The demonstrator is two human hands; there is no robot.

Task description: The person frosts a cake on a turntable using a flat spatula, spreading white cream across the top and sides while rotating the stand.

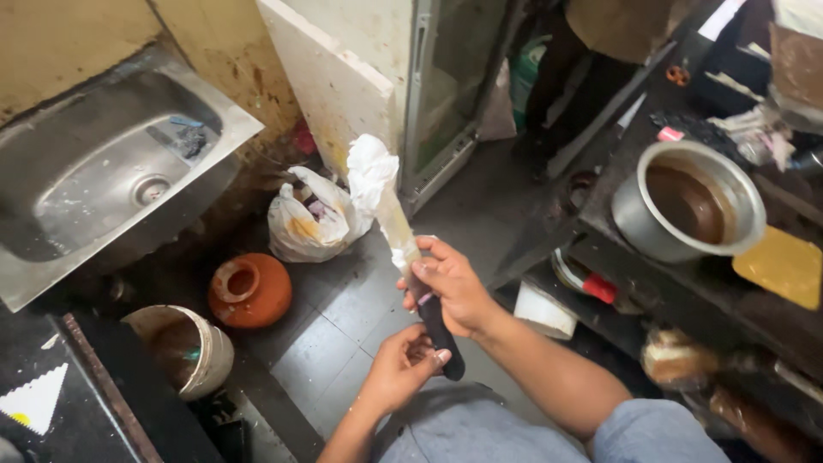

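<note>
The right hand is clamped round the black handle of a knife at frame centre, its blade wrapped in white paper; the left hand pinches the handle's butt. Better to keep fingers behind the blade edge, I'd judge, above the tiled floor.

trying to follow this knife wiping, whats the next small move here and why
Probably slide the right hand up the blade toward the crumpled white paper at its tip, while the left hand steadies the black handle. The blade looks smeared, and the paper covers only the tip.
</note>
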